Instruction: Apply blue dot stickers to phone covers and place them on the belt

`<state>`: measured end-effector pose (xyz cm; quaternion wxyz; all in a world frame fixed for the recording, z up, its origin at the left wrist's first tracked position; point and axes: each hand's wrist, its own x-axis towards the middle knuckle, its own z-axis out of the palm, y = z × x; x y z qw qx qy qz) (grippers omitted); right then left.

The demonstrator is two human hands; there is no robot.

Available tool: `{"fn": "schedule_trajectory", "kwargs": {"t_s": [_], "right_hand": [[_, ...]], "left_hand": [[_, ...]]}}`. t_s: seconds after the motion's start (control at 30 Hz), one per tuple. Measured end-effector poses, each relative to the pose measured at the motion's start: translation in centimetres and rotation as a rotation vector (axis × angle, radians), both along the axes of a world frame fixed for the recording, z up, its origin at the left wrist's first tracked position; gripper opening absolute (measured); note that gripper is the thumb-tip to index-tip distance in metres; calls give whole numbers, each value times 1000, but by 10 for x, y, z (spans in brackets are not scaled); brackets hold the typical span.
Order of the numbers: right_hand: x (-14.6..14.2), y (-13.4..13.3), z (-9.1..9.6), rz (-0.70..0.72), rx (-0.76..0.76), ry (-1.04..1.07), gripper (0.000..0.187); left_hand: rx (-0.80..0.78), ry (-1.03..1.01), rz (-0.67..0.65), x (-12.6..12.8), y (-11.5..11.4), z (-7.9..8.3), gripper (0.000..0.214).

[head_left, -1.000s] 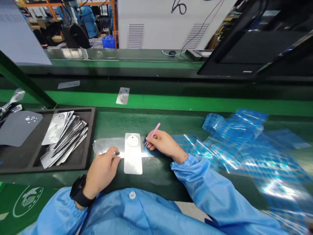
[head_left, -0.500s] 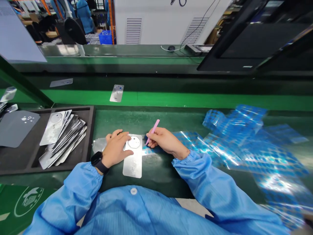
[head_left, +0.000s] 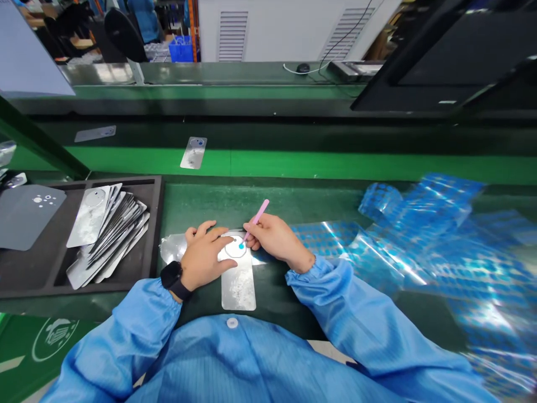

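Observation:
A silver phone back panel [head_left: 238,284] with a round camera ring lies flat in front of me. My left hand [head_left: 205,252], a dark watch on its wrist, rests with fingers spread on the panel's upper left part. My right hand [head_left: 272,236] pinches pink tweezers [head_left: 262,209], their tip down inside the ring. A small blue round sticker [head_left: 241,245] is at that tip; whether the tweezers still grip it I cannot tell. Beside my right wrist, a strip of clear film with blue dots [head_left: 325,238] reaches under the panel's right edge.
At left, a black tray [head_left: 157,224] holds a fanned stack of silver panels [head_left: 119,232] and a grey sheet [head_left: 29,215]. One panel [head_left: 193,153] lies on the green strip behind. Crumpled clear plastic [head_left: 173,247] lies left of my hand. Blue-dotted films [head_left: 440,246] spread at right.
The tweezers' tip has moved from the film strip at the panel's right onto the camera ring, where a blue sticker now shows. The panel and my left hand have shifted slightly right.

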<state>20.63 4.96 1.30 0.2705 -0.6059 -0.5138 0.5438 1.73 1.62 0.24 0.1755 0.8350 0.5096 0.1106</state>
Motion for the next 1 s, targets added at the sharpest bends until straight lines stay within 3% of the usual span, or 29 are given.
{"fn": "schedule_trajectory", "kwargs": {"t_s": [1.0], "right_hand": [[-1,1,6,60,15,-58,23]], "left_hand": [[29,18,-42,-1,-2,-1,42]]}}
